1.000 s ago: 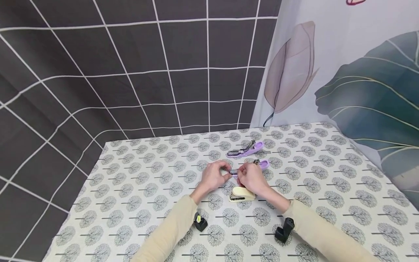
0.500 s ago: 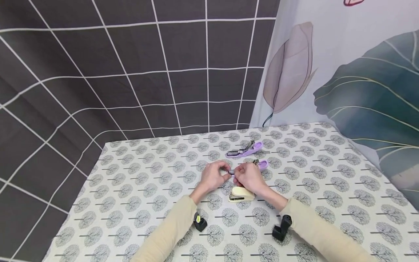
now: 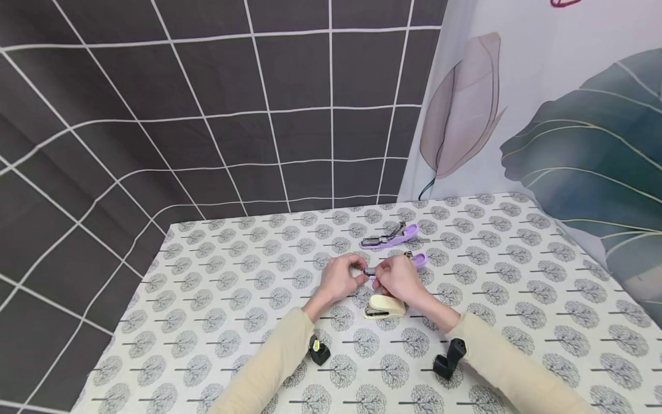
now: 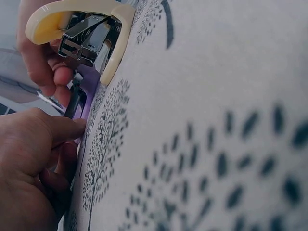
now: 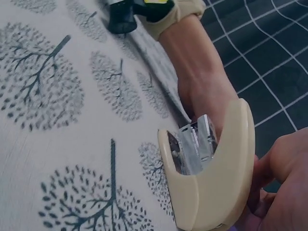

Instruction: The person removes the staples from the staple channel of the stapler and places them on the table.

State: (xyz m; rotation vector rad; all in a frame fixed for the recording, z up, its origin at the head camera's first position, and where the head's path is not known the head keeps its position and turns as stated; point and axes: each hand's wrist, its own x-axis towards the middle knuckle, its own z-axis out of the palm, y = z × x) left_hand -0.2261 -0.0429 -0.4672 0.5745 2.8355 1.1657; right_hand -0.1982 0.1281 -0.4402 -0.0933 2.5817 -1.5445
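Note:
Pinched at its front end by my left hand (image 3: 338,278) is a purple stapler (image 3: 420,260), opened out flat on the table. My right hand (image 3: 399,279) has curled fingers at the middle of that stapler's metal channel; any small piece between its fingertips is hidden. In the left wrist view, the left thumb and fingers (image 4: 67,129) grip the dark and purple end of the stapler. Right-hand fingers (image 4: 61,77) are curled just above, behind the cream stapler (image 4: 122,43). That cream stapler stands upright below the right hand, close to it.
Farther back lies a second purple stapler (image 3: 391,236), also folded open, its metal arm raised. The tablecloth (image 3: 233,310) has a tree print. A dark gridded cloth (image 3: 207,103) rises behind and at the left. Black wrist cameras (image 3: 450,359) hang by both forearms.
The right hand slid slightly left toward the left hand, then drew back a little right along the stapler. The left hand has kept its grip; the head view shifted slightly.

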